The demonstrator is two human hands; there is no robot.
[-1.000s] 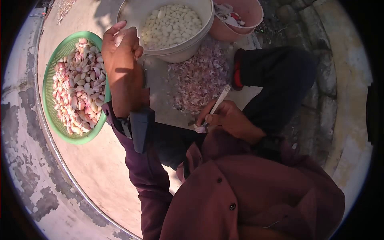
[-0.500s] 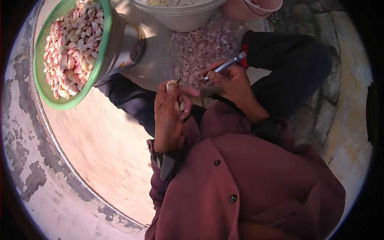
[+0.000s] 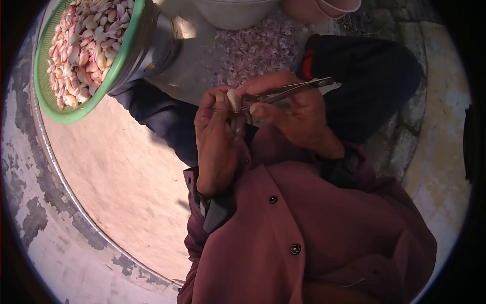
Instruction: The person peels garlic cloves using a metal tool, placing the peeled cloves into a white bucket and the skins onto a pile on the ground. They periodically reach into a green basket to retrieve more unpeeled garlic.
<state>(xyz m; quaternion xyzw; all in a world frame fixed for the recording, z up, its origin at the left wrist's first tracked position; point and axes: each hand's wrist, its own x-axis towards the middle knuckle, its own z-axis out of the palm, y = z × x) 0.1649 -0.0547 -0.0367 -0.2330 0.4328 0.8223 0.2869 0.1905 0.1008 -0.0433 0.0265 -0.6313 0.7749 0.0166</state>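
Pinched between the thumb and fingers of my left hand (image 3: 216,147) is a pale garlic clove (image 3: 234,100). The lower fingers of that hand stay curled beneath it, mostly in shadow. My right hand (image 3: 309,121) is closed around metal tweezers (image 3: 304,88), thumb below and index finger above. The joined end of the tweezers points right, past the knuckles, and their spread tips come right up to the clove. Both hands are close together over my lap.
At upper left, a green plastic basket (image 3: 129,55) is heaped with unpeeled garlic cloves (image 3: 88,45). Loose garlic skins (image 3: 258,50) cover the ground ahead. Behind them stand a white tub (image 3: 230,15) and a pink container (image 3: 304,10). My knees flank the skins.
My right hand has come left to my left hand, bringing the tweezers to the clove. The tweezers' arms now appear spread. The whole view has shifted slightly, with the basket higher and further left.
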